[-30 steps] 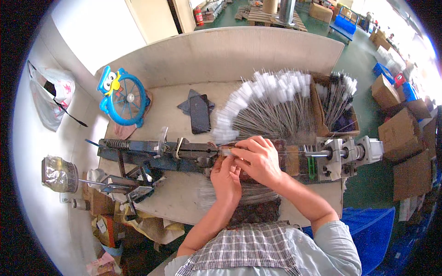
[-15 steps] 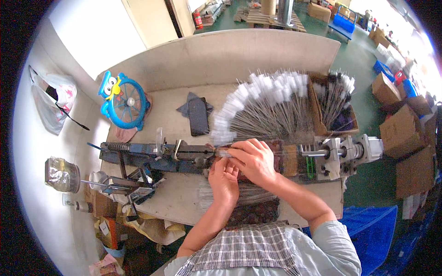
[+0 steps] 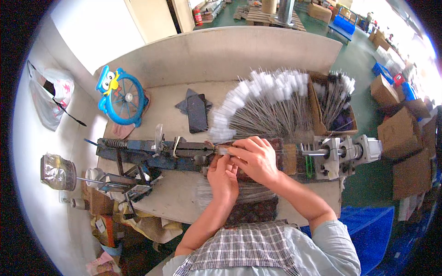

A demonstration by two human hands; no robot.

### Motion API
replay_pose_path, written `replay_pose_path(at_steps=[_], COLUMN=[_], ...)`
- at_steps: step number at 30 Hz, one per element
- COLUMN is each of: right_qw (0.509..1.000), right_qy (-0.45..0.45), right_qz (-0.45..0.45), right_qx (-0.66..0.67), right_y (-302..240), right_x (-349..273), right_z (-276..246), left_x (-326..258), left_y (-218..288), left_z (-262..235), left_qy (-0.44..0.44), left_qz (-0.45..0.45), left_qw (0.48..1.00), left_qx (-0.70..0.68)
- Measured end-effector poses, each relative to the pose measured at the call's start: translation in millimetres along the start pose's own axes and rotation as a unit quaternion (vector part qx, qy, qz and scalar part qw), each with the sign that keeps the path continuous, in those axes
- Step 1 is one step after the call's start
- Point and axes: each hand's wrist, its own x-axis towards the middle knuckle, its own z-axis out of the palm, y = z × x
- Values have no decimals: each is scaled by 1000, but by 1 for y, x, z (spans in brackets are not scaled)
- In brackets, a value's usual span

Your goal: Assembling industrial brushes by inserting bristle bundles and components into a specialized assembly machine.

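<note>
My right hand [image 3: 256, 161] reaches over the long metal clamping device [image 3: 189, 151], its thumb and fingertips pinched on a small white-bristled wire brush [image 3: 223, 150] at the device's right end. Just below and to the left, my left hand [image 3: 224, 181] has its fingers curled up, fingertips against the underside of the same brush. The fingers partly cover the brush. To the right, in line with it, stands a motor-driven spindle [image 3: 331, 154] on a metal mount. Beneath my wrists lies a bundle of thin wires [image 3: 258, 197].
A fan-shaped pile of white-bristled brushes [image 3: 258, 92] spreads behind my hands. Beside it a cardboard box [image 3: 315, 110] holds dark brushes. A phone [image 3: 197, 112] and a round blue cartoon-duck wheel [image 3: 129, 97] are at back left. A plastic bag [image 3: 50, 99] hangs on the left wall.
Both hands stay at the brush; only the fingers shift slightly, and more of the white bristles shows between them. The whole view has moved a little.
</note>
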Motion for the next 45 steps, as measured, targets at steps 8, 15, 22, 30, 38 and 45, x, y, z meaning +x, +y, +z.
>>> replay_pose_path(at_steps=[8,15,22,30,38,45], right_qw=[1000,995,993,996,960,918], right_qy=[10,-78,-80,-35,-248,-376], right_qz=[4,19,32,42,127,116], right_qx=[-3,-62,-78,77,-20,-50], right_y=[-4,-2,0,4,19,35], right_x=[2,-1,-7,-24,-106,-92], right_z=[-4,-27,-39,-64,-61,-66], left_x=[0,-10,-14,-28,-17,-35], left_y=[-10,8,4,11,145,244], left_z=[-4,0,-4,-32,-250,-308], left_qy=[-10,-25,-70,-59,158,363], left_qz=[-9,-32,-55,-18,143,237], left_qw=[999,997,996,970,971,880], left_qx=[-31,-61,19,236,105,194])
